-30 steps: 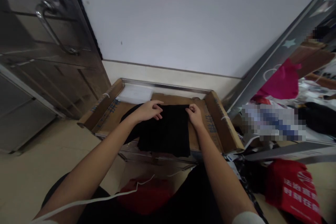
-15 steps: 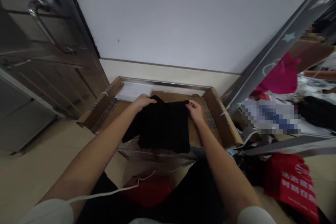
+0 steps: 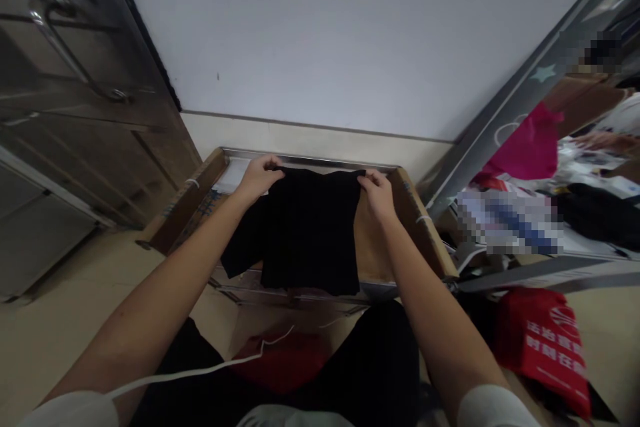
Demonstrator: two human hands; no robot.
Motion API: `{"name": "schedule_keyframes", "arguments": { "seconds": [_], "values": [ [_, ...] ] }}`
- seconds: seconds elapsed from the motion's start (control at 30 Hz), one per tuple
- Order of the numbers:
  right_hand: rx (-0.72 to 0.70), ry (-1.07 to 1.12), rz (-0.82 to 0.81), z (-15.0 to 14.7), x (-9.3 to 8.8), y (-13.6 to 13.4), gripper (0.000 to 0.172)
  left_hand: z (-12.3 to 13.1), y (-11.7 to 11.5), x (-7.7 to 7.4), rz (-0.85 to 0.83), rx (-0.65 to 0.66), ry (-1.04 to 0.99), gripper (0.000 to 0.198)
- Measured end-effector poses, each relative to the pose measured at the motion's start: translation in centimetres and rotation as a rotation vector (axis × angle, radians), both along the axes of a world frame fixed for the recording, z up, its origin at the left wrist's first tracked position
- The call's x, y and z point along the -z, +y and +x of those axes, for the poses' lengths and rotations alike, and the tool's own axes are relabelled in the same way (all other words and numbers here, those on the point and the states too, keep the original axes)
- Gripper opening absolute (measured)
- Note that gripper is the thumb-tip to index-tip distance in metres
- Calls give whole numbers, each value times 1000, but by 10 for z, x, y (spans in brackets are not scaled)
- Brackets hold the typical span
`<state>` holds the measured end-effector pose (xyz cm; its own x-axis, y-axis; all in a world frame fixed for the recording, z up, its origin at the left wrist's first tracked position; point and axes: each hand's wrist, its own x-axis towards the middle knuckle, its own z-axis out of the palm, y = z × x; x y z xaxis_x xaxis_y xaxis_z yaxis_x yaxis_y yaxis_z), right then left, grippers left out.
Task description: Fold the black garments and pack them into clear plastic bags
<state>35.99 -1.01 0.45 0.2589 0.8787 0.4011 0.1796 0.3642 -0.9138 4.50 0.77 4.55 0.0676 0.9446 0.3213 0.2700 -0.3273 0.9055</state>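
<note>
A black T-shirt [image 3: 313, 233] is spread between my hands over a cardboard-lined table, its short sleeve hanging out on the left. My left hand [image 3: 263, 177] pinches its upper left corner. At the upper right corner, the fingers of my right hand [image 3: 377, 190] are closed on the cloth. The shirt's lower edge reaches past the table's front edge. Beneath the cloth the brown cardboard [image 3: 373, 240] shows along the right side. A white flat sheet or packet [image 3: 231, 175] lies at the back left, partly behind my left hand.
Raised cardboard walls [image 3: 423, 227] bound the table at both sides. A metal door with a handle [image 3: 75, 47] stands on the left, a white wall [image 3: 310, 47] behind. To the right are a cluttered table with a magenta bag [image 3: 530, 147] and a red bag [image 3: 545, 347] below.
Both hands have moved away from me, toward the table's back edge, and slightly apart, pulling the T-shirt's upper edge straighter and wider. The view has shifted a little to the right.
</note>
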Motion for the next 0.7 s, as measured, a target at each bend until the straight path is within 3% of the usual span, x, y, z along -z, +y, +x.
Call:
{"name": "schedule_keyframes", "arguments": {
  "seconds": [0.07,0.2,0.27,0.37,0.53,0.7],
  "values": [
    [-25,27,30,1,0,-20,15,-8,-17,1,80,41,83,12],
    [-233,21,23,7,11,-78,6,-26,-68,14,174,122,194,9],
    [-311,-105,-12,10,19,-106,3,-34,-93,26,192,150,290,6],
    [-312,-330,-53,15,31,-135,9,-44,-118,45,142,150,447,10],
    [-314,-632,-85,17,39,-149,21,-52,-127,68,19,143,605,14],
    [-316,-752,-69,12,29,-142,30,-47,-120,65,2,143,617,18]
  ]
}}
